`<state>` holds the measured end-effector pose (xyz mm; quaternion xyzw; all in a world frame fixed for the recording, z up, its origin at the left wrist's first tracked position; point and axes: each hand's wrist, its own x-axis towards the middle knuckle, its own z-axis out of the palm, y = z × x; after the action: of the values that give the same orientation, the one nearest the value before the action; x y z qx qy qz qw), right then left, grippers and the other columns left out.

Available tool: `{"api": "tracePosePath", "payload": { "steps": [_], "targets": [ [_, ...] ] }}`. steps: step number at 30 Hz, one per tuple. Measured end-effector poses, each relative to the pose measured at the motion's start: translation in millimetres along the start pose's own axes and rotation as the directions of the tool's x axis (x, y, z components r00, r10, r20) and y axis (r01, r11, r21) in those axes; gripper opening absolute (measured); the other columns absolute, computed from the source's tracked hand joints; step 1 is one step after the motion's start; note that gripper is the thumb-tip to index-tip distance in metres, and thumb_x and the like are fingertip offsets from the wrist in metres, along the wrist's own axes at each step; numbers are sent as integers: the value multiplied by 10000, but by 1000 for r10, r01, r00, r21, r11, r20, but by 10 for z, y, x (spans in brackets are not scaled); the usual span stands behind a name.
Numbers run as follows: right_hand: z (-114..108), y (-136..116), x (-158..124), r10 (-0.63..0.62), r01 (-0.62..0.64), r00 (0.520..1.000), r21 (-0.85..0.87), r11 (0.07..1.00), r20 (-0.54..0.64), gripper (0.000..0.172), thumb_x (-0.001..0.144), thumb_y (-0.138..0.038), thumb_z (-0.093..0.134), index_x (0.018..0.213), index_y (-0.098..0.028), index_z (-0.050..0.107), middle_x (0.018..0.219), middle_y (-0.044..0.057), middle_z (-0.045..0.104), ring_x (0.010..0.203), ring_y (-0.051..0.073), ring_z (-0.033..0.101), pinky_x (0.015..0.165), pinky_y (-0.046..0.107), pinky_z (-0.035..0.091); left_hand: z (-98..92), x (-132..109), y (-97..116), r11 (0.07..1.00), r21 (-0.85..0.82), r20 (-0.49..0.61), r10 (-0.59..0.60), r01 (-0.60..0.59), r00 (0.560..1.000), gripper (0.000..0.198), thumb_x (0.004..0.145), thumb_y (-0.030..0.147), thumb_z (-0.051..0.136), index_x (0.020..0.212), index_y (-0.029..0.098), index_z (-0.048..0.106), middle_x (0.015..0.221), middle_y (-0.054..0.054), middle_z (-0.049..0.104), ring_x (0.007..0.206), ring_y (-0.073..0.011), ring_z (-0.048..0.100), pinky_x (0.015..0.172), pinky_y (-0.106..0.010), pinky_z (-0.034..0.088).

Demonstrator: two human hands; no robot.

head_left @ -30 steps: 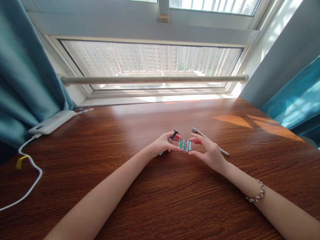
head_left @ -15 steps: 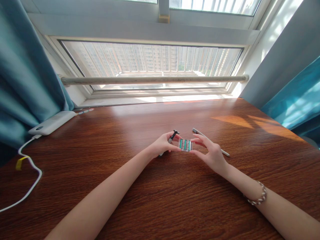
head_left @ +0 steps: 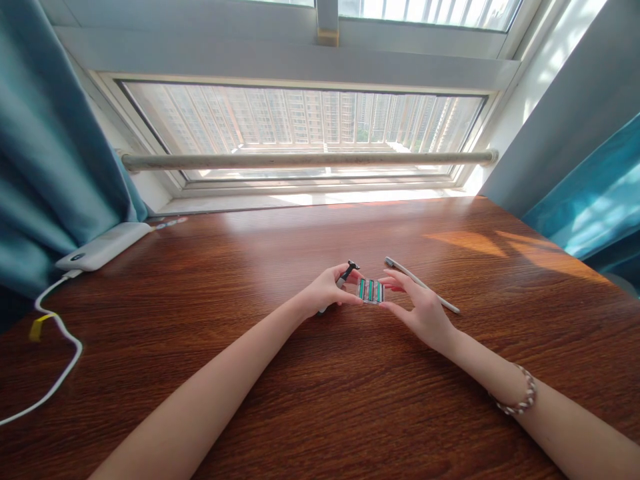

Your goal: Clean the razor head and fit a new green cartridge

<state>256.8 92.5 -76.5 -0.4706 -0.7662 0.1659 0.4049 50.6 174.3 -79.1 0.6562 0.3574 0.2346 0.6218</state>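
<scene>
Between my two hands is a small clear case of razor blade cartridges [head_left: 371, 291], with green and dark strips showing. My left hand [head_left: 330, 288] pinches its left end and also keeps a razor handle [head_left: 352, 267] in its grip. The handle's black top, with no blade on it, points up and away; its grey lower end sticks out below the palm. At the case's right end, my right hand [head_left: 423, 303] holds on with thumb and fingertips. A white toothbrush [head_left: 417, 281] lies on the table just behind my right hand, bristles toward the window.
The wooden table [head_left: 280, 373] reaches to the window sill. A white power bank [head_left: 107, 245] with a white cable [head_left: 75, 353] lies at the left edge by the blue curtain [head_left: 60, 133]. A horizontal rail [head_left: 310, 161] crosses in front of the window.
Both hands stay almost where they were, still on the case. My right fingers have shifted very slightly; the case and razor handle look nearly the same.
</scene>
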Motion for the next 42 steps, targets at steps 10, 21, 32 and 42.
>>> {"api": "tracePosePath", "payload": {
  "steps": [10,21,32,42],
  "targets": [
    [-31,-124,14,3,-5,995,-13,1000,-97,495,737,-259,635,1187,-227,431,1046,50,602,990,207,545,913,379,415,18,-16,58,999,-16,112,-27,29,993,502,543,271,739,986,154,534,957,-46,579,547,-45,468,424,-163,370],
    [-37,-125,70,-6,-4,996,118,993,86,155,821,-214,532,958,-206,604,936,52,584,866,167,555,789,312,457,12,-37,78,999,-25,248,-21,28,968,505,568,293,732,1020,146,563,856,-26,603,530,-48,450,437,-163,353],
    [37,-101,83,124,-189,971,338,922,205,136,797,-253,561,833,-183,671,786,31,554,725,138,557,659,272,461,-12,-36,51,1000,-11,384,-3,7,923,469,570,282,727,1006,153,613,923,-42,621,707,-117,534,564,-193,396],
    [45,-112,115,147,-220,955,281,934,259,83,770,-211,595,785,-170,666,773,19,552,678,117,545,597,241,443,9,-42,100,1000,-1,428,2,-1,904,376,569,257,728,918,157,632,828,-3,592,633,-80,473,496,-159,359]
  ]
}}
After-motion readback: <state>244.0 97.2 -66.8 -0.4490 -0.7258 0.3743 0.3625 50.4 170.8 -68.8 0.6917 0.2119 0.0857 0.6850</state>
